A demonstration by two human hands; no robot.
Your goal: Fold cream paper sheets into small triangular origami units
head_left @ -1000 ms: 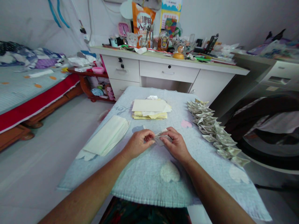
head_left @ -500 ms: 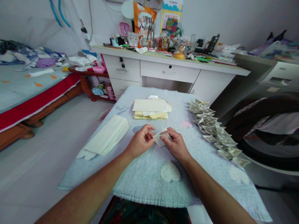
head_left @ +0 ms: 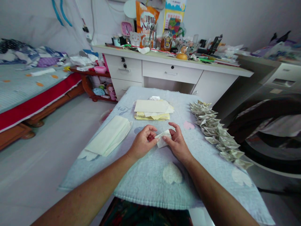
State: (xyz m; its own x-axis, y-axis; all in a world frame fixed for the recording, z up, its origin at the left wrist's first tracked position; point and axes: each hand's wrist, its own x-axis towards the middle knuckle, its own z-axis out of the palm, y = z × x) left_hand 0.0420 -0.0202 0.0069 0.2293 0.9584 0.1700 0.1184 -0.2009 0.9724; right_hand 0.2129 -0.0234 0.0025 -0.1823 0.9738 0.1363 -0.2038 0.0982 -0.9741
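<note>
A small folded piece of paper [head_left: 161, 143], pale with faint print along its upper edge, is held between both hands above the cloth-covered table. My left hand [head_left: 145, 139] pinches its left corner between thumb and curled fingers. On the other side, my right hand [head_left: 178, 142] grips it, thumb on the front face, fingers behind, index finger raised off it. Beyond the hands lies a stack of cream and yellow paper sheets [head_left: 151, 106]. Left of them rests a pile of pale green-white paper [head_left: 110, 135]. Several pointed folded paper pieces [head_left: 213, 125] stand nested in rows at the right.
The table wears a light blue quilted cloth [head_left: 143, 182]. Behind it stands a white desk [head_left: 162, 69] loaded with jars, a pink clock [head_left: 126, 28] and an orange bag [head_left: 147, 20]. A bed [head_left: 30, 84] is at left, a front-loading washing machine [head_left: 279, 81] at right.
My right index finger has lifted off the paper and now points up and away. The paper stays in both hands, its printed edge more exposed. The view has shifted slightly.
</note>
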